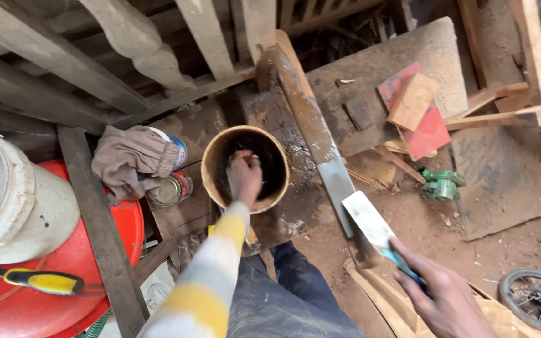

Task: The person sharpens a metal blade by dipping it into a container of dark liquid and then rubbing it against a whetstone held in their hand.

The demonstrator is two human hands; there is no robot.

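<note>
My left hand (244,176) reaches down into a round tan bucket (211,164) with dark contents; its fingers are curled, and what they grip is hidden. My right hand (441,294) holds a putty knife (370,224) by its blue handle, the wide metal blade pointing up-left. The blade's tip lies near the lower end of a long wooden plank (308,119), smeared with dark filler, that runs diagonally from the top centre downward. The bucket stands on a dirty wooden board (201,125) just left of the plank.
A brown cloth (129,159) and two tins (173,188) lie left of the bucket. A white bucket (14,200) sits on a red tub (64,300) beside a yellow-handled tool (42,281). A red block (424,125), green wheel (443,183) and a bicycle wheel (533,300) are right.
</note>
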